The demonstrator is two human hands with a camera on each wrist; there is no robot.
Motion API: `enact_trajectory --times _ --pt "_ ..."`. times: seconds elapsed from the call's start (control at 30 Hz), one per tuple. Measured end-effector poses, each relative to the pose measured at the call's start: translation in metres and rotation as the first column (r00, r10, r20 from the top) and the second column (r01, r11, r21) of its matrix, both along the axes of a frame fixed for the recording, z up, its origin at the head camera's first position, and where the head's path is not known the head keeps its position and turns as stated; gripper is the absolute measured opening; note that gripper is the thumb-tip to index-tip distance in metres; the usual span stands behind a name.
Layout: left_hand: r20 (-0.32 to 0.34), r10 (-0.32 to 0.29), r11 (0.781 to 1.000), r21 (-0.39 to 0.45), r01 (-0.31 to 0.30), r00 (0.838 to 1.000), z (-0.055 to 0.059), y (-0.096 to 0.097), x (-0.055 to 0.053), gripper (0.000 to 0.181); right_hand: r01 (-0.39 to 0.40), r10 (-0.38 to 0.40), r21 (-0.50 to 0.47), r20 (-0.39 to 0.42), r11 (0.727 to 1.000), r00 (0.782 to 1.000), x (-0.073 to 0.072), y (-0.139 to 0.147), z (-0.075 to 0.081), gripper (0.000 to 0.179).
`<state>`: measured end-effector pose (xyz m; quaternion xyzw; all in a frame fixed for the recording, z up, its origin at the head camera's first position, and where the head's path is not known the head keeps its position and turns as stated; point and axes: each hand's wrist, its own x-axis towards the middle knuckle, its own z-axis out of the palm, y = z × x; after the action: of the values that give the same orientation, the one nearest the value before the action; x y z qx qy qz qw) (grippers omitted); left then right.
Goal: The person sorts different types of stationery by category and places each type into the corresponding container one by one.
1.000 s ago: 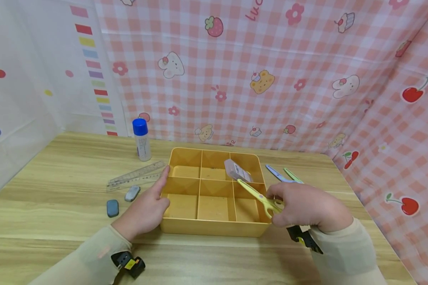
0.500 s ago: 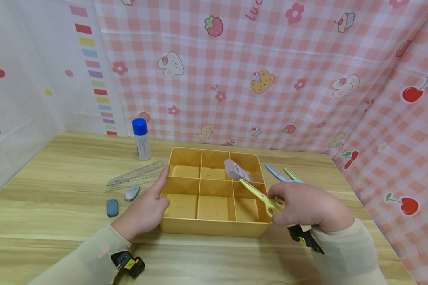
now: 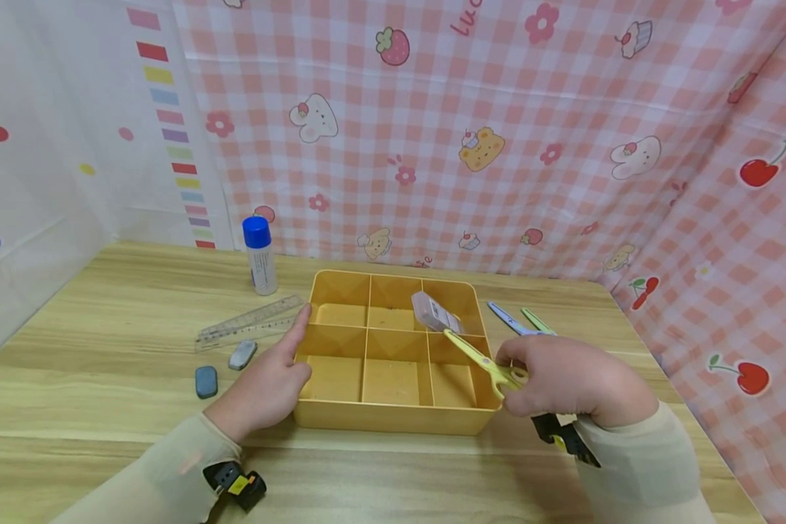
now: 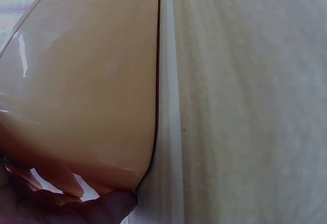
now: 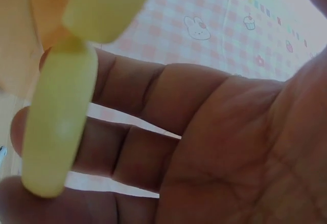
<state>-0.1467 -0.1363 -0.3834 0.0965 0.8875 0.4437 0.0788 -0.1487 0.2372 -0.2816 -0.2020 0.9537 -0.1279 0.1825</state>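
A yellow organizer box with several compartments sits in the middle of the table. My left hand rests against its left side, index finger straight along the wall; in the left wrist view, fingertips touch the box near its base. With my right hand I hold yellow scissors by the handles. Their blades point back and left over the front right compartment, the tip near a small clear plastic case, which leans in the back right compartment. The right wrist view shows the scissors' handle across my fingers.
Blue scissors and green scissors lie right of the box, partly hidden by my right hand. On the left are clear rulers, a grey eraser-like block and a dark blue one. A blue-capped glue stick stands behind.
My right hand and the yellow scissors have shifted slightly to the right. The left hand, the box and the clear case have stayed in place.
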Motion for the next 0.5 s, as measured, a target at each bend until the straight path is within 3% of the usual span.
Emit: enact_trajectory --times 0.5 --pt "-0.01 0.0 1.0 -0.01 0.0 1.0 -0.0008 -0.0004 -0.0002 0.078 0.055 -0.055 0.009 0.053 0.998 0.997 -0.0007 -0.0037 -0.0017 0.027"
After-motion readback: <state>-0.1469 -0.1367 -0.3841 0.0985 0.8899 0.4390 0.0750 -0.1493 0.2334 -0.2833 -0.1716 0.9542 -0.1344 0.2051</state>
